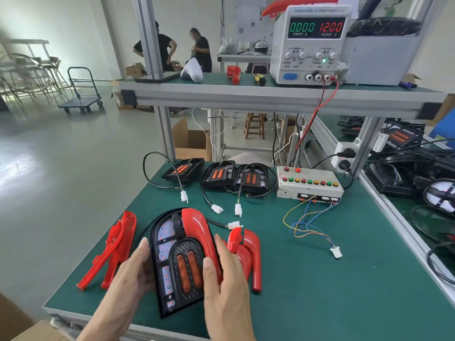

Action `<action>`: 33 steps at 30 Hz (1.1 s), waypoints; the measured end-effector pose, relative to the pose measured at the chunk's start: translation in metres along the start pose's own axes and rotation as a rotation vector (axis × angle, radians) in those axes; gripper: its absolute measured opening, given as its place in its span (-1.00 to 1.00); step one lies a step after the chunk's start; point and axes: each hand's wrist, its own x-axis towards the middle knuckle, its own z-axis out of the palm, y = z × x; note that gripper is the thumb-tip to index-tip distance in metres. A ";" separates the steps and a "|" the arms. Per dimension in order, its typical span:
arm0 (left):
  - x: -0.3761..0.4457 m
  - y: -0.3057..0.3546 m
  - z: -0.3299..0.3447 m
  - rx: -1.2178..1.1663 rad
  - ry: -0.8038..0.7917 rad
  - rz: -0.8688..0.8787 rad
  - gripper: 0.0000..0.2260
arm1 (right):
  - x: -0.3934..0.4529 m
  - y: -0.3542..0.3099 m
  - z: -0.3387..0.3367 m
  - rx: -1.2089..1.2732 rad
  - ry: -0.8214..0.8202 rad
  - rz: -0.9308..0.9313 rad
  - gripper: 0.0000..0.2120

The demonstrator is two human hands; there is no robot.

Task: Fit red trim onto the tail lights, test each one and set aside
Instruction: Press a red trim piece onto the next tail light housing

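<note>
Red trim (197, 232) lies along your tail light (177, 262), rounded end away from you; left hand (128, 274) and right hand (226, 279) grip its sides. Three more tail lights (216, 174) wait behind.

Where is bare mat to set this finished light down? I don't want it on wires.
Bare mat lies along the near right, right of the red trim pieces and below the loose test lead. The back row is crowded: three tail lights and the test box.

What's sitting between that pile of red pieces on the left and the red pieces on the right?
The tail light, held by both hands, with one red trim on it, per the head view.
</note>
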 end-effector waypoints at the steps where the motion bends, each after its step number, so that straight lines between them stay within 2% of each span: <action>1: 0.003 0.007 0.001 0.033 -0.015 0.016 -0.36 | 0.001 0.002 -0.004 0.001 -0.013 -0.001 -0.59; 4: 0.018 0.028 0.006 0.146 0.024 0.115 -0.46 | 0.008 0.007 -0.018 -0.001 -0.067 0.006 -0.59; 7: 0.034 0.051 0.013 0.314 -0.051 0.209 -0.58 | 0.016 0.012 -0.035 0.003 -0.124 -0.007 -0.60; 9: 0.047 0.066 0.019 0.454 -0.185 0.195 -0.60 | 0.022 0.015 -0.047 -0.001 -0.170 -0.038 -0.63; 12: 0.060 0.082 0.033 0.680 -0.439 0.140 -0.46 | 0.030 0.021 -0.065 0.018 -0.242 -0.051 -0.63; 14: 0.065 0.083 0.045 0.663 -0.571 0.060 -0.52 | 0.034 0.024 -0.075 0.024 -0.272 -0.063 -0.61; 16: 0.065 0.079 0.058 0.583 -0.635 -0.030 -0.60 | 0.037 0.026 -0.082 0.019 -0.294 -0.065 -0.61; 19: 0.064 0.069 0.073 0.491 -0.612 -0.129 -0.66 | 0.039 0.029 -0.089 -0.024 -0.282 -0.091 -0.60; 23: 0.065 0.059 0.080 0.414 -0.555 -0.281 -0.69 | 0.040 0.032 -0.094 -0.189 -0.240 -0.257 -0.65; 27: 0.063 0.051 0.085 0.340 -0.437 -0.438 -0.61 | 0.040 0.035 -0.092 -0.248 -0.162 -0.343 -0.65; 33: 0.066 0.046 0.087 0.326 -0.384 -0.480 -0.57 | 0.043 0.043 -0.090 -0.176 -0.139 -0.350 -0.66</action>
